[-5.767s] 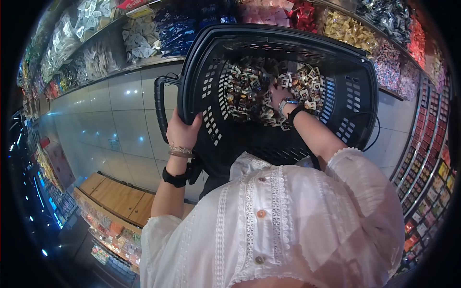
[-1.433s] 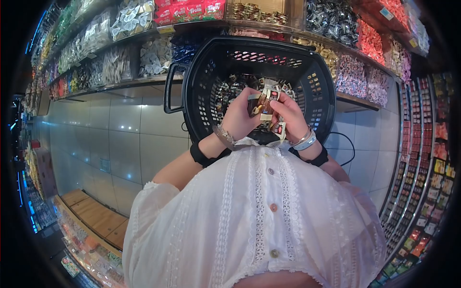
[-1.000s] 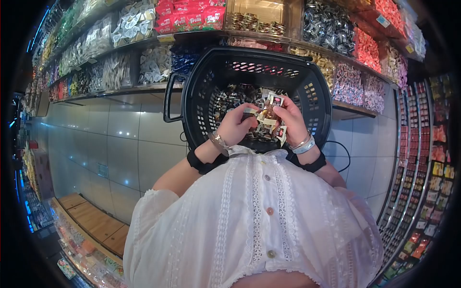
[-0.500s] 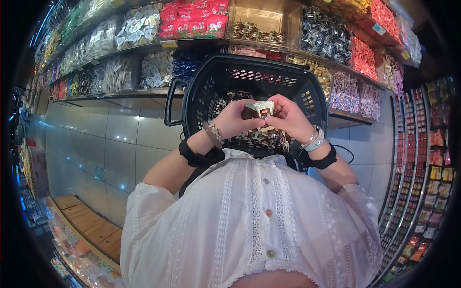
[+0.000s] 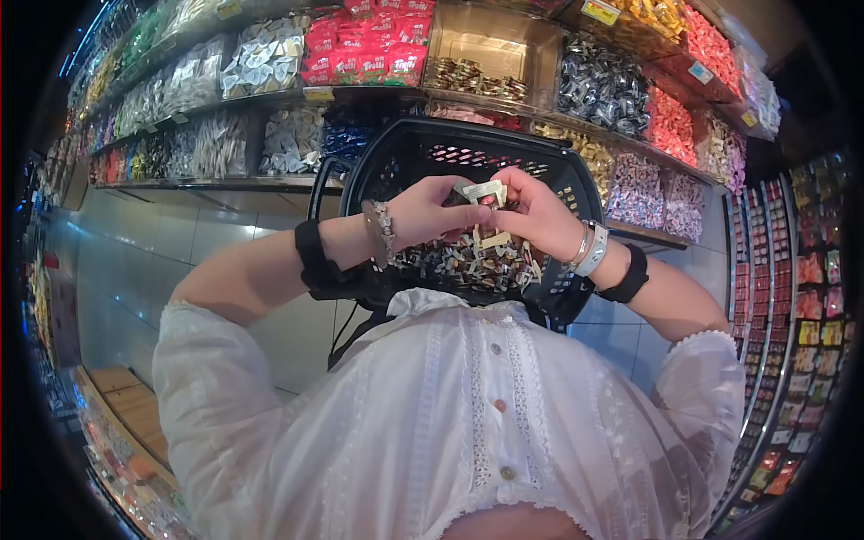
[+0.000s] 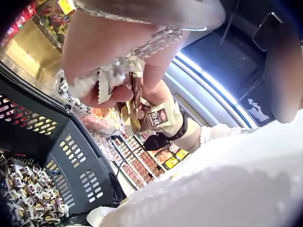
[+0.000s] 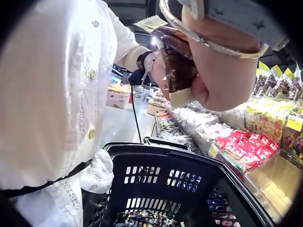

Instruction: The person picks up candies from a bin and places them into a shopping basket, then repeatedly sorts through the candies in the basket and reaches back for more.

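Both hands meet over a black shopping basket [image 5: 576, 180]. My left hand [image 5: 430, 214] and my right hand [image 5: 544, 223] pinch small wrapped candies [image 5: 490, 236] between thumbs and fingers. Dark brown wrapping with cream, zigzag-cut ends shows on a candy [image 7: 179, 71] in the right wrist view. In the left wrist view, a candy [image 6: 160, 116] with a small red logo hangs at the fingers. Fingers partly hide the held bunch. Below the hands, many similar candies [image 5: 459, 265] cover the basket floor.
Shelves of bagged sweets run behind the basket, with red packets [image 5: 369, 49] and a clear bin [image 5: 495, 45] partly filled with candies. More racks [image 5: 765, 270] line the right. A wooden ledge [image 5: 130, 405] stands at lower left, beside the tiled floor [image 5: 153, 243].
From rummaging in the basket with the right hand while the left steadied its rim, both hands have come together around candies. More recently the elbows have spread and the held candies have turned.
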{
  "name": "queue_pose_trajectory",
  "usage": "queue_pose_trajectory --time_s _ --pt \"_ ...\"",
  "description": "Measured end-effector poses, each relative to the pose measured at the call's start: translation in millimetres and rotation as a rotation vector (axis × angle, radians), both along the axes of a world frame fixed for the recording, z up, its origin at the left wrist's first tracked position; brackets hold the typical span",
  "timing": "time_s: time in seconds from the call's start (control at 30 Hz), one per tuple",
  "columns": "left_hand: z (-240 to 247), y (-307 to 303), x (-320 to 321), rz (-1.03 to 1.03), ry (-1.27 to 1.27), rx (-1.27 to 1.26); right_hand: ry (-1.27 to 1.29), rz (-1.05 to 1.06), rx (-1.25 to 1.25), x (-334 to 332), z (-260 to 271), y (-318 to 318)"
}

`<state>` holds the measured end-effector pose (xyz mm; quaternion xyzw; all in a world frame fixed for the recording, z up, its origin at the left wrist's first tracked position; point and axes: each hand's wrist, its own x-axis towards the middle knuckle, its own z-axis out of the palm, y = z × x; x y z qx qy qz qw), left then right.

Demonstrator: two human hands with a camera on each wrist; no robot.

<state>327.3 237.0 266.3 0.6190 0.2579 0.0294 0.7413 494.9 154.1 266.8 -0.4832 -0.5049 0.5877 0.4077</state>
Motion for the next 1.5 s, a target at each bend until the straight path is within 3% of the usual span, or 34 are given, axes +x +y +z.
queue_pose_trajectory --time_s 0.2,0.27,0.57,0.7,0.77,0.9,1.03,1.1,1.17,1.27,1.5 --pt "-9.6 -1.5 -3.5 0.094 -0.116 0.017 0.092 -0.012 0.055 -2.8 -4.9 6.1" --pt "-7.4 -5.8 -4.8 0.149 -0.098 0.138 0.05 -0.031 0.087 -2.4 -6.4 5.9" --pt "-30.7 -19.1 -4.2 0.345 -0.243 -0.011 -0.053 -0.058 0.03 1.9 -12.6 3.5" --pt "-28.1 -25.0 -6.2 0.367 -0.239 0.102 -0.104 -0.004 0.008 0.6 -15.6 0.8" --pt "-27.0 -26.6 -8.5 0.355 -0.239 0.109 0.057 -0.014 -0.157 -5.4 -9.1 -3.3" --pt "-39.2 -30.5 -10.3 0.358 -0.211 0.25 0.215 -0.004 -0.184 -9.0 -33.7 -9.1" --pt "-38.4 -35.8 -9.5 0.329 -0.371 0.285 0.492 -0.078 -0.255 -18.0 -37.7 -22.3" --pt "-35.1 -37.9 -10.8 0.332 -0.432 0.258 0.782 -0.177 -0.369 -23.7 -37.2 -26.9" --pt "-27.4 -38.9 -14.5 0.352 -0.486 0.079 0.787 -0.181 -0.351 -25.2 -41.8 -30.4" --pt "-26.1 -38.3 -13.5 0.346 -0.433 0.099 0.794 -0.078 -0.349 -21.2 -52.1 -33.8" --pt "-31.2 -36.0 -12.2 0.291 -0.405 0.064 0.77 -0.115 -0.365 -21.0 -50.5 -37.8"
